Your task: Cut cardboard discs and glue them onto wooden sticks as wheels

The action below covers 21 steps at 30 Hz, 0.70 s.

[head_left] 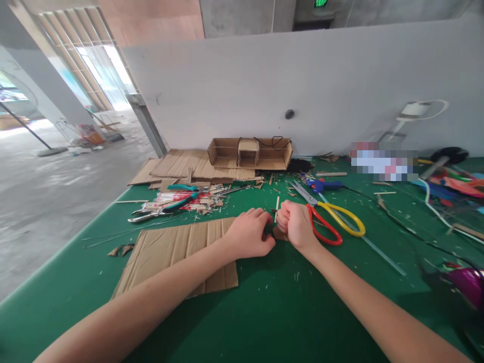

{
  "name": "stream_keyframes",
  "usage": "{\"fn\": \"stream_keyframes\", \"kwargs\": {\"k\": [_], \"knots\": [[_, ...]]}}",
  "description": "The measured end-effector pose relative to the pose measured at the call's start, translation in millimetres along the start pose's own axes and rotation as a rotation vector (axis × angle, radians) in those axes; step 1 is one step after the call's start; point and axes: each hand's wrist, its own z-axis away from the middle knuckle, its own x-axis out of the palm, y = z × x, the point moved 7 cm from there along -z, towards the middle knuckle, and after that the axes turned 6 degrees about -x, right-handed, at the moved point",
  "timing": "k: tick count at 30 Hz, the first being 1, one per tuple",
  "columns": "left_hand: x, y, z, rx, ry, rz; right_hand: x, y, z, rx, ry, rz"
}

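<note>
My left hand (pixel 250 233) and my right hand (pixel 296 223) meet over the green table (pixel 287 302), knuckles up. Together they pinch a small brown cardboard piece (pixel 279 234) that shows only in the gap between them. A thin wooden stick (pixel 277 205) rises from my right fist. My left wrist rests on the corner of a flat corrugated cardboard sheet (pixel 170 252). Large scissors with one red and one yellow handle (pixel 333 219) lie open just right of my right hand.
Pliers with teal grips (pixel 166 205) lie among cardboard scraps at the left. An open cardboard box model (pixel 249 153) stands against the grey partition. A blue glue gun (pixel 323 185) with a black cord, a purple object (pixel 469 285) and colourful clutter fill the right side.
</note>
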Motion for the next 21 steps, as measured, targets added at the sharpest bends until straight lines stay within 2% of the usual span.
{"fn": "stream_keyframes", "kwargs": {"k": [5, 8, 9, 11, 13, 16, 18, 21], "knots": [[7.0, 5, -2, 0.044, -0.025, -0.068, -3, -7, -1, 0.008, -0.107, 0.084], [11.0, 7, -4, 0.062, -0.019, -0.058, -8, -25, -2, -0.037, -0.202, 0.209], [12.2, 7, -5, 0.055, -0.02, -0.042, -9, -33, -1, -0.065, -0.237, 0.296], [13.6, 5, -7, 0.029, -0.027, 0.018, -7, -54, 1, -0.181, -0.345, 0.692], [13.2, 0, -9, -0.023, -0.042, 0.118, -6, -67, 6, -0.177, -0.435, 0.996], [11.0, -12, -11, -0.138, -0.087, 0.348, -10, -78, 16, -0.08, -0.484, 1.237], [6.7, -19, -12, -0.204, -0.089, 0.487, -6, -82, 24, -0.146, -0.519, 1.376], [-8.9, -25, -13, -0.236, 0.022, 0.515, 1, -77, 33, -0.295, -0.468, 1.621]]}}
